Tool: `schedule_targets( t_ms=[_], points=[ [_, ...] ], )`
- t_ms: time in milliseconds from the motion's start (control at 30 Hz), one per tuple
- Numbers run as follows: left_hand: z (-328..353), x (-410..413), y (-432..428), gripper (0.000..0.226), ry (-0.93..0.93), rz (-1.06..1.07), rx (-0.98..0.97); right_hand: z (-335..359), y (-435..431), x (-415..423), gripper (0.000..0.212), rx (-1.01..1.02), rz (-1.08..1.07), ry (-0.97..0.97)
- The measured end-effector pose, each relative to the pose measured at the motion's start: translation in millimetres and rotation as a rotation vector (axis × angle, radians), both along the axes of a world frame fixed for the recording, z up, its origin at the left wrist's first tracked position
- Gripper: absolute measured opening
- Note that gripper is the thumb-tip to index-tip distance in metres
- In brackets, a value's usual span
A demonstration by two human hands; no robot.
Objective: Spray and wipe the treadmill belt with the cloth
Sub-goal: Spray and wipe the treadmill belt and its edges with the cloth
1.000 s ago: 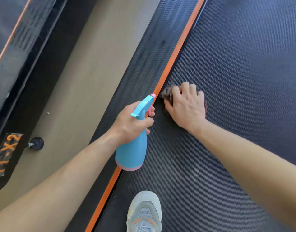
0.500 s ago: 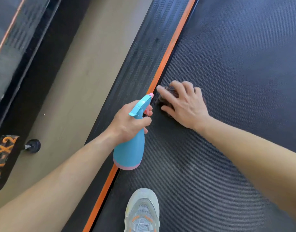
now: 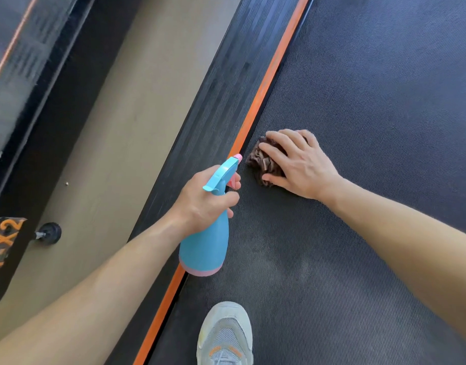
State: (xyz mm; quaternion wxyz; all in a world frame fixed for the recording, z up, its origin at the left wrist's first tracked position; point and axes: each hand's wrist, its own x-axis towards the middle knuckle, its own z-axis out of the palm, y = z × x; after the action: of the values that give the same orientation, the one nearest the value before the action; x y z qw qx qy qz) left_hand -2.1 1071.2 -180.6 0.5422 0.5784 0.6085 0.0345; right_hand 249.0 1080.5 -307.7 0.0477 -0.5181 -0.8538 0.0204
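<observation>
fingers (image 3: 284, 140) spread flat, right hand (image 3: 303, 164) pressing mid-wipe on the treadmill belt (image 3: 384, 101) filling frame right, left hand (image 3: 203, 204) curled round the spray bottle (image 3: 205, 246) at centre, cloth (image 3: 263, 164) bunched under the right palm beside the orange strip (image 3: 268, 75), next, i reckon, a firm sweep across.

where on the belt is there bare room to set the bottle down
The widest bare belt lies beyond and right of the right hand, which presses the cloth. Another bare patch sits between the right forearm and the shoe. It is crowded by the orange strip, where the left hand holds the bottle close to the cloth.
</observation>
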Motion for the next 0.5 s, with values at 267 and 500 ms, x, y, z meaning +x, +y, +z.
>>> schedule_targets(
  t_ms=[267,500],
  points=[
    [4.8,8.7,10.5,0.05,-0.046,0.032,0.022,1.6,-79.9,-34.9,0.056,0.028,-0.17,0.058],
    [-1.8,7.2,6.4,0.054,-0.03,0.008,0.007,-4.7,-58.5,-31.3,0.054,0.089,-0.102,0.021]
  ],
)
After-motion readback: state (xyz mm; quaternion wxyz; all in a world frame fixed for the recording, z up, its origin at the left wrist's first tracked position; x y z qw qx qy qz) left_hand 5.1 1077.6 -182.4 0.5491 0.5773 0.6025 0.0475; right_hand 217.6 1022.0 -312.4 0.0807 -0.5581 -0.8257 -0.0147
